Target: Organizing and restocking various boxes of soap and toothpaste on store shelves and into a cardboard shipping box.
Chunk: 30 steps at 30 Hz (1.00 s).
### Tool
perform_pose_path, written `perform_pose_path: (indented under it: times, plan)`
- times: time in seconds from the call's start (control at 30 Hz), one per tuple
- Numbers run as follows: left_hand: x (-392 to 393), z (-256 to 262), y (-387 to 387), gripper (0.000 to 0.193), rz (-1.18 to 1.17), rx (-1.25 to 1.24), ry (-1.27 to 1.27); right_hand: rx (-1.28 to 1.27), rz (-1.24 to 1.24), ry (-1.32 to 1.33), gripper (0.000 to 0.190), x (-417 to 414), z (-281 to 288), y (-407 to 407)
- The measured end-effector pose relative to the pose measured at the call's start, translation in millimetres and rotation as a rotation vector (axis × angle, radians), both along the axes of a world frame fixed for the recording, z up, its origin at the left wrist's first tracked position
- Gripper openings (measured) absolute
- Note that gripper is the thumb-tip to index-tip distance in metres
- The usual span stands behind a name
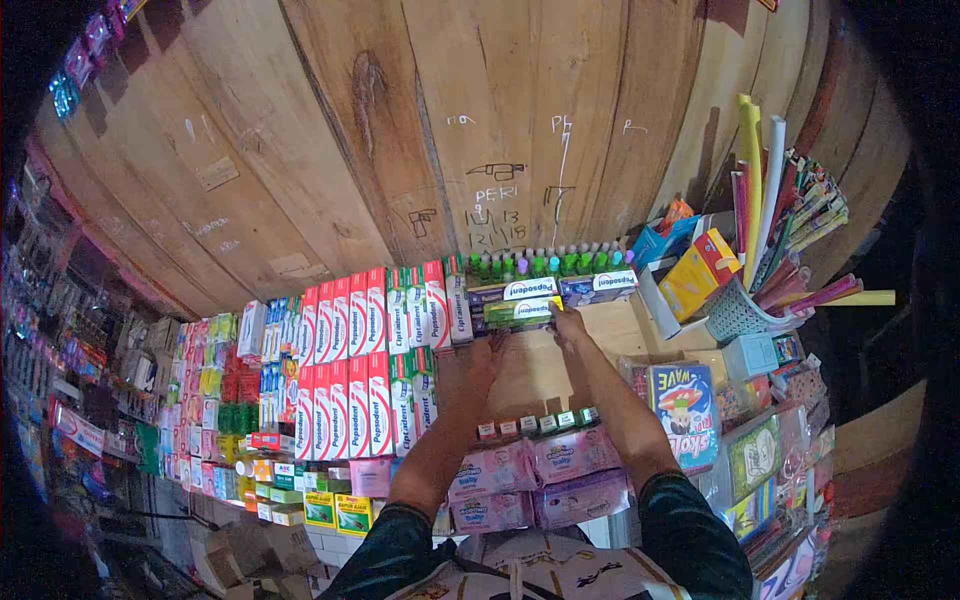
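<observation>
My right hand (pixel 568 325) grips the right end of a yellow-green Pepsodent toothpaste box (pixel 523 310). This box lies sideways in front of a dark purple Pepsodent box (pixel 529 288). A second purple Pepsodent box (pixel 598 284) lies to the right. My left hand (pixel 480 356) is just below the box's left end, dim and blurred; I cannot tell whether it touches the box. Left of it, Ciptadent toothpaste boxes (pixel 417 307) and red-and-white Pepsodent boxes (pixel 340 409) stand in two rows. Behind the sideways boxes runs a line of green-capped bottles (pixel 570 262).
Pink baby-product packs (pixel 491 469) and small boxes (pixel 529 424) line the near edge. On the right are a book (pixel 682 416), an open yellow carton (pixel 694 277) and a basket (pixel 731 311) with rolled paper. A plank wall (pixel 510 90) rises behind. Yellow packs (pixel 352 515) sit front left.
</observation>
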<state>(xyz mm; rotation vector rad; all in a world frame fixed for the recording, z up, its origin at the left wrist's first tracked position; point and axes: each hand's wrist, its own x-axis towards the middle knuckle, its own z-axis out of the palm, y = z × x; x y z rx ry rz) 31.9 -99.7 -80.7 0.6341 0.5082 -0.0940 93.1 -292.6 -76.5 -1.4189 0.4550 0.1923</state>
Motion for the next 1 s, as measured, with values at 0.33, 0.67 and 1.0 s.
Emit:
perform_pose_path:
  times: [0.33,0.67,1.0]
  plan:
    - [8.0,-3.9,28.3,0.023,0.054,-0.270,0.105,0.015,0.027,-0.020,0.024,-3.9,15.2,35.9]
    - [-28.2,22.7,37.4,0.020,-0.064,-0.118,0.032,0.218,-0.040,-0.003,0.018,-33.7,34.9,32.6]
    - [-148.4,91.9,73.3,0.030,-0.193,-0.088,-0.174,0.549,0.000,-0.094,0.016,-195.7,152.1,62.2]
